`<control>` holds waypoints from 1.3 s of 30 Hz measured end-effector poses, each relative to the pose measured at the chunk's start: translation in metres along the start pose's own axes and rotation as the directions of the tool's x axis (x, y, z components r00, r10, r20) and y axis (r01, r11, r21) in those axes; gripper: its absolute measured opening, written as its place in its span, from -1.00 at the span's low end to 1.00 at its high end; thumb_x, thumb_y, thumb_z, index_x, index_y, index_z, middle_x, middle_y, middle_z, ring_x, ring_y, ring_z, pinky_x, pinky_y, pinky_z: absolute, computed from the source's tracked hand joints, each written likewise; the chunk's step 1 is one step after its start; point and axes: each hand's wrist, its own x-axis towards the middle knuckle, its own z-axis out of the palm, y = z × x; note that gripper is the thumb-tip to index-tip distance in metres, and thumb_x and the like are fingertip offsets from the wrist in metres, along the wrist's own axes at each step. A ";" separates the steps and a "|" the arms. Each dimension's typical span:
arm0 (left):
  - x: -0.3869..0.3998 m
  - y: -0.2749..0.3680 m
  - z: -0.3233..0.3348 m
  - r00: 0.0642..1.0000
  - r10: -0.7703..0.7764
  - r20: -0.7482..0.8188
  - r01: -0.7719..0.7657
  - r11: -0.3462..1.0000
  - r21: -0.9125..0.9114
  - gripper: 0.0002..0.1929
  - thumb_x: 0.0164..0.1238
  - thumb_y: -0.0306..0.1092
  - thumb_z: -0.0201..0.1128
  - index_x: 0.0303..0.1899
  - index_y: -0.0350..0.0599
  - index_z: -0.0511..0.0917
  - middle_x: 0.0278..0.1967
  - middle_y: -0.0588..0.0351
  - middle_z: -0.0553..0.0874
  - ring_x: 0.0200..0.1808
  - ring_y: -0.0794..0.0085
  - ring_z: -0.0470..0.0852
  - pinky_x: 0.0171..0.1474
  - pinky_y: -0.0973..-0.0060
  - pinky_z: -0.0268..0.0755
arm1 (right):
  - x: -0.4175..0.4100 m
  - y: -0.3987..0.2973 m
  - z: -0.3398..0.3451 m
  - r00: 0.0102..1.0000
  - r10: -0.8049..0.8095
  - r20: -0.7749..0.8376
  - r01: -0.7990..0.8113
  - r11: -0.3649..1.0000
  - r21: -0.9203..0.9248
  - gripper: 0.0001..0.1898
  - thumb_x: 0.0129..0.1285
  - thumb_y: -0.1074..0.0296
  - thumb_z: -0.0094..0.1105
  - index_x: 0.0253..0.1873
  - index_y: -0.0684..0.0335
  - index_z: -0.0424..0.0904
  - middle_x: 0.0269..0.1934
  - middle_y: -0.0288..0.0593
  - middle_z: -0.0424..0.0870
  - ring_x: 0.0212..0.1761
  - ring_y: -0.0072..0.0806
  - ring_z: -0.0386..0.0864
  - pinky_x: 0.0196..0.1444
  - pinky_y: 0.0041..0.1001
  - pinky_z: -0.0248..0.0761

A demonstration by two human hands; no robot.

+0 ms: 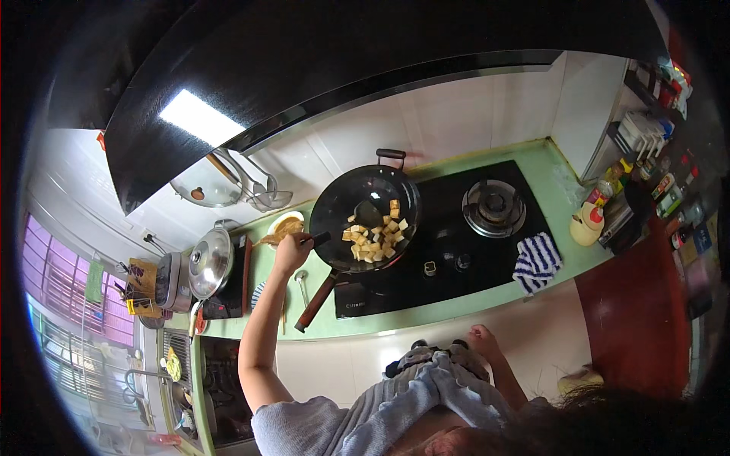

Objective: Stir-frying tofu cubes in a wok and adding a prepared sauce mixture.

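Observation:
My left hand [293, 252] grips the black handle of a spatula [368, 214], whose dark blade lies inside a black wok [336, 199]. Browned and pale cubes of food [373, 242], possibly tofu, lie beside the blade toward the wok's near right side. The wok rests over the left side of a black glass gas hob [393, 290], and its wooden handle points toward me. Away from the counter, my right hand [483, 342] hangs low by my side with its fingers loosely curled; its palm is hidden.
Behind my left hand stands a bowl [293, 218] with brown contents. A metal spoon [301, 279] lies left of the wok handle. A lidded steel pan [210, 268] is farther left. On the right are a bare burner [493, 208], a striped cloth [537, 263] and bottles [604, 188]. A range hood [365, 45] hangs overhead.

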 end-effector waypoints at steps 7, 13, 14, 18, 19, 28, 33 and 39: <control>-0.010 0.009 -0.022 0.997 -0.065 -0.035 0.066 0.998 0.014 -0.76 0.05 -0.25 0.13 -0.27 -0.12 0.60 -0.45 -0.11 0.63 -0.36 0.09 0.62 -0.26 0.33 0.43 | -0.001 0.007 0.007 0.996 0.015 -0.083 -0.014 1.000 0.009 -0.67 0.06 0.21 0.12 -0.10 0.25 0.44 -0.25 -0.12 0.58 -0.21 -0.38 0.55 -0.15 -0.45 0.39; -0.014 0.003 -0.057 0.995 -0.063 -0.077 0.083 0.950 0.301 -0.75 0.03 -0.18 0.10 -0.31 -0.04 0.63 -0.42 -0.11 0.63 -0.35 0.07 0.61 -0.21 0.27 0.44 | -0.001 0.003 0.005 0.998 0.009 -0.068 -0.006 0.999 0.040 -0.69 0.06 0.24 0.11 -0.11 0.25 0.44 -0.27 -0.11 0.57 -0.22 -0.36 0.55 -0.17 -0.45 0.39; -0.014 0.004 -0.061 0.994 -0.077 -0.076 0.098 0.936 0.338 -0.75 0.02 -0.19 0.09 -0.32 -0.04 0.63 -0.42 -0.11 0.63 -0.35 0.07 0.61 -0.20 0.27 0.44 | -0.001 0.002 0.005 0.998 -0.010 -0.067 0.013 0.999 0.052 -0.69 0.06 0.25 0.11 -0.11 0.26 0.44 -0.27 -0.10 0.57 -0.23 -0.36 0.55 -0.17 -0.45 0.40; -0.005 0.011 -0.067 0.994 -0.108 0.004 0.091 0.862 0.498 -0.76 0.00 -0.21 0.06 -0.34 -0.01 0.63 -0.43 -0.09 0.63 -0.34 0.07 0.61 -0.20 0.26 0.44 | 0.007 0.015 0.010 0.992 -0.066 -0.107 0.065 0.998 -0.017 -0.69 0.06 0.24 0.11 -0.11 0.26 0.44 -0.28 -0.10 0.57 -0.23 -0.35 0.55 -0.16 -0.45 0.39; -0.004 0.009 -0.066 0.994 -0.108 0.002 0.093 0.861 0.499 -0.76 0.00 -0.21 0.06 -0.34 -0.01 0.63 -0.43 -0.09 0.63 -0.34 0.07 0.61 -0.20 0.26 0.44 | 0.007 0.014 0.010 0.996 -0.055 -0.065 0.055 0.998 -0.009 -0.62 0.07 0.20 0.09 -0.05 0.29 0.40 -0.21 -0.03 0.54 -0.18 -0.27 0.53 -0.12 -0.40 0.38; 0.005 0.007 -0.051 0.993 -0.051 -0.103 0.086 0.923 0.375 -0.76 -0.01 -0.20 0.06 -0.35 0.01 0.63 -0.44 -0.11 0.63 -0.35 0.05 0.60 -0.20 0.22 0.44 | 0.001 0.018 0.015 0.995 -0.033 -0.091 0.035 0.999 0.018 -0.68 0.05 0.24 0.11 -0.12 0.30 0.44 -0.31 -0.11 0.57 -0.24 -0.36 0.55 -0.17 -0.44 0.39; 0.004 0.021 -0.044 0.994 -0.100 -0.049 0.111 0.894 0.435 -0.75 0.00 -0.22 0.09 -0.29 0.00 0.63 -0.42 -0.11 0.63 -0.32 0.09 0.61 -0.18 0.29 0.43 | -0.001 0.015 0.012 0.995 -0.010 -0.099 0.010 1.000 -0.005 -0.66 0.05 0.22 0.12 -0.11 0.28 0.45 -0.29 -0.10 0.57 -0.23 -0.35 0.55 -0.16 -0.45 0.39; 0.008 0.023 -0.029 0.999 -0.029 -0.028 0.039 0.882 0.469 -0.75 0.02 -0.20 0.06 -0.33 -0.05 0.61 -0.41 -0.13 0.62 -0.34 0.02 0.60 -0.24 0.22 0.43 | -0.005 0.000 0.007 0.997 0.054 -0.056 -0.048 0.994 0.100 -0.65 0.05 0.20 0.12 -0.10 0.28 0.44 -0.24 -0.06 0.57 -0.20 -0.33 0.55 -0.14 -0.43 0.40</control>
